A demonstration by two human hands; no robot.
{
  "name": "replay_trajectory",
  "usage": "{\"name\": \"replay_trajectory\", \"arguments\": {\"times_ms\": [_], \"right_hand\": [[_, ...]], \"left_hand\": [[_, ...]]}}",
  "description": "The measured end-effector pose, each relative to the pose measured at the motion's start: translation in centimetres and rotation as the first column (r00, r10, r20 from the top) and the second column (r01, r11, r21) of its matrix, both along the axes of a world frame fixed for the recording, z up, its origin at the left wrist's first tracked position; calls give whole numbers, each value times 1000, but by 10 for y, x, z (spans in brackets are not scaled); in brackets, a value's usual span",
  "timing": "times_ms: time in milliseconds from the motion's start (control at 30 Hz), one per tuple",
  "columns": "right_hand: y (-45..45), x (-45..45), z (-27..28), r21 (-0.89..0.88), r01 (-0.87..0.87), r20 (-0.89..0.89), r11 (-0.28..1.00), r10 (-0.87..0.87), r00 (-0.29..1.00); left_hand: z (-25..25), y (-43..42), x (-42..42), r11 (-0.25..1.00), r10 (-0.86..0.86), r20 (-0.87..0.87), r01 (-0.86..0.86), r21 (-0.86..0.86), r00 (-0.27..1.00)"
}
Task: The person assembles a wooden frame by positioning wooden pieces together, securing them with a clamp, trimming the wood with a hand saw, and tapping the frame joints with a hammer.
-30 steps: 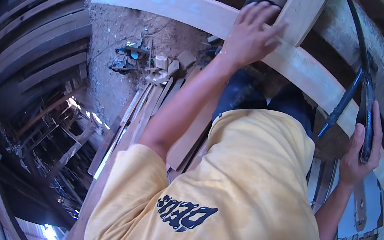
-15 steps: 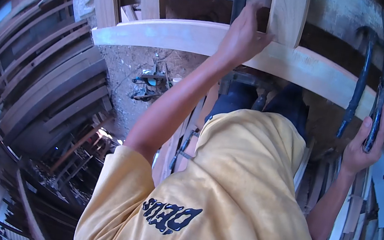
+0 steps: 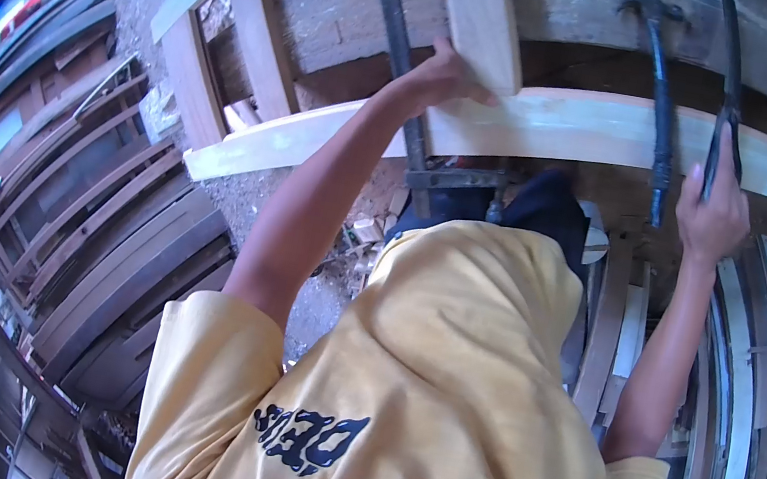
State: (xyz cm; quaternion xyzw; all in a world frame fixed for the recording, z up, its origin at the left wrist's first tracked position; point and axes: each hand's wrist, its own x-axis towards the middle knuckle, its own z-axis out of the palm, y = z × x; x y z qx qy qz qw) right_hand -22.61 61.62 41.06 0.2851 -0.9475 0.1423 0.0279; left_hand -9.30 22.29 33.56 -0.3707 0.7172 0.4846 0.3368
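My left hand [image 3: 443,77] is at the wooden frame, where a pale crosspiece [image 3: 481,17] meets the long rail [image 3: 614,134]; its fingers bend around the wood and are partly hidden. Just left of it, a dark metal clamp bar [image 3: 392,8] crosses the rail, with its jaw [image 3: 455,178] below. My right hand [image 3: 715,219] is closed around the lower end of a long dark tool [image 3: 732,85], whose upper part runs to the top edge. Between the hands a hammer [image 3: 663,114] with a blue-black handle lies across the rail.
Curved wooden pieces [image 3: 128,283] are stacked at the left. Long boards and strips [image 3: 742,401] lie at the lower right. More slats [image 3: 264,42] of the frame stand at the upper left. My legs [image 3: 551,207] are beyond the rail, below the yellow shirt.
The view has swung, so the frame sits differently. My left hand has gone from spread over the rail to bent around the wood near the crosspiece. My right hand still holds the dark tool.
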Motion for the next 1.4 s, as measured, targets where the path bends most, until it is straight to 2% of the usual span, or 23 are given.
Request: {"name": "replay_trajectory", "arguments": {"times_ms": [33, 100, 133, 233, 267, 333, 367, 433, 500, 567, 600, 667, 733, 767, 833, 900, 1033, 1067, 1100, 1167, 1300, 1367, 1400], "right_hand": [[4, -15, -13, 56, -22, -64, 998, 26, 998], [18, -42, -41, 109, -23, -70, 994, 31, 997], [22, -50, -49, 154, -26, -70, 988, 37, 997], [17, -55, -53, 266, -26, -192, 964, 79, 978], [9, -50, -50, 255, -35, -192, 966, 87, 978], [-19, -29, -30, 165, 62, -163, 984, -35, 986], [-43, -12, -17, 131, 117, 7, 984, -119, 993], [-67, 10, -18, 291, 178, 359, 940, -280, 890], [-64, 22, -42, 252, 195, 425, 948, -289, 858], [-68, 31, -36, 22, 343, 488, 939, -309, 816], [-65, 44, -31, -125, 355, 513, 926, -246, 822], [-46, 69, -15, -100, 332, 624, 938, -201, 755], [-41, 97, 14, -98, 360, 831, 928, -123, 543], [-28, 114, -3, -133, 242, 744, 961, -65, 665], [-28, 140, -6, -68, 163, 675, 984, -75, 734], [-33, 151, 4, -46, 86, 693, 995, -30, 720], [-33, 173, -9, -198, 65, 639, 978, 79, 765], [-39, 172, -15, -94, 69, 659, 993, 10, 752], [-49, 169, -14, -93, 74, 658, 993, 6, 753], [-67, 160, -6, 230, 61, 705, 971, -209, 678], [-61, 163, 0, 174, 57, 743, 983, -169, 647], [-53, 169, -6, -24, 49, 661, 999, -21, 750], [-56, 168, -8, -23, 51, 662, 998, -23, 749]], "left_hand": [[0, -3, -1, 1000, -3, -10, 3, 7, 1000], [-1, -8, 3, 949, 52, -69, -28, 315, 996], [-8, -7, 8, 973, 68, -54, -54, 223, 996], [-29, -13, 16, 957, 100, -106, -66, 283, 989], [-21, -13, 14, 959, 108, -106, -75, 272, 988], [2, -7, 3, 938, 61, -74, -32, 346, 995], [-1, -4, 3, 940, 74, -77, -44, 339, 994], [-15, 4, 1, 938, 246, 2, -239, 251, 969], [-23, 13, 3, 955, 235, -39, -223, 194, 971], [-33, 14, 5, 964, 252, -99, -241, 114, 963], [-30, 12, 3, 971, 235, -89, -229, 73, 968], [-27, 13, -1, 956, 294, -61, -292, 39, 954], [-26, 14, -2, 935, 355, -27, -355, 7, 934], [-25, 14, -2, 932, 362, -45, -361, 24, 931], [-25, 16, -1, 932, 362, -65, -360, 44, 930], [-28, 17, -2, 924, 383, -87, -381, 43, 920], [-33, 16, 0, 935, 354, -76, -355, 2, 932], [-27, 17, -1, 928, 371, -67, -371, 23, 926], [-27, 18, -2, 921, 389, -61, -386, 44, 919], [-29, 23, 1, 927, 376, -76, -376, 15, 924], [-37, 18, -2, 918, 396, -62, -395, 20, 916], [-35, 18, -1, 919, 393, -76, -393, 12, 916], [-36, 20, 1, 922, 386, -90, -387, 6, 918]]}}
